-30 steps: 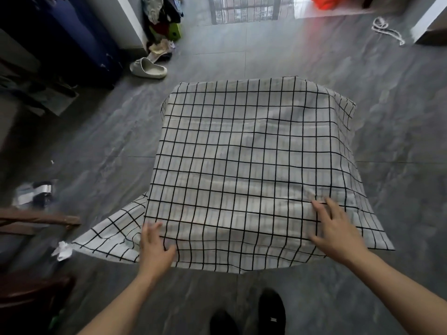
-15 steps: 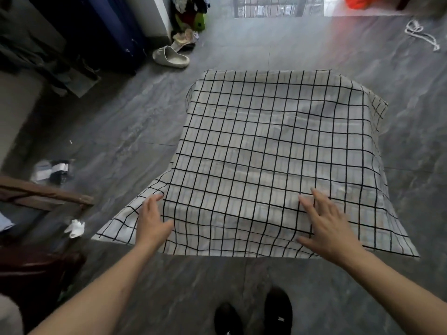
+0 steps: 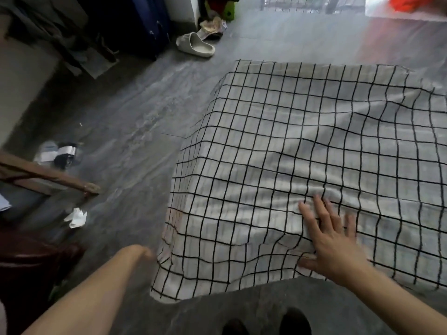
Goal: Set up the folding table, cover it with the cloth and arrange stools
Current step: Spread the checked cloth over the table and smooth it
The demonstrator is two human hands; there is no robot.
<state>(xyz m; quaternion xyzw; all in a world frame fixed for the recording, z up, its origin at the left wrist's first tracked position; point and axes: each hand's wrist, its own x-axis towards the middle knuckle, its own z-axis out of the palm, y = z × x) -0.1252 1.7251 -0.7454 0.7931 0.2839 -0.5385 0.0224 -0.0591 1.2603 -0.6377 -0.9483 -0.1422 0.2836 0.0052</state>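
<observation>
A white cloth with a thin black grid covers the whole table (none of the table itself shows). It lies rumpled across the top, and its near and left edges hang down toward the floor.

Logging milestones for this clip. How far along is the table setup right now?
Done: the checked cloth already drapes over the table, hiding its top and hanging down the near and left sides. In hand: the right hand lies flat on the wrinkled near edge; the left hand is at the near-left corner, blurred and mostly hidden, so its grip cannot be told. Left: no stools stand by the table in view.
</observation>
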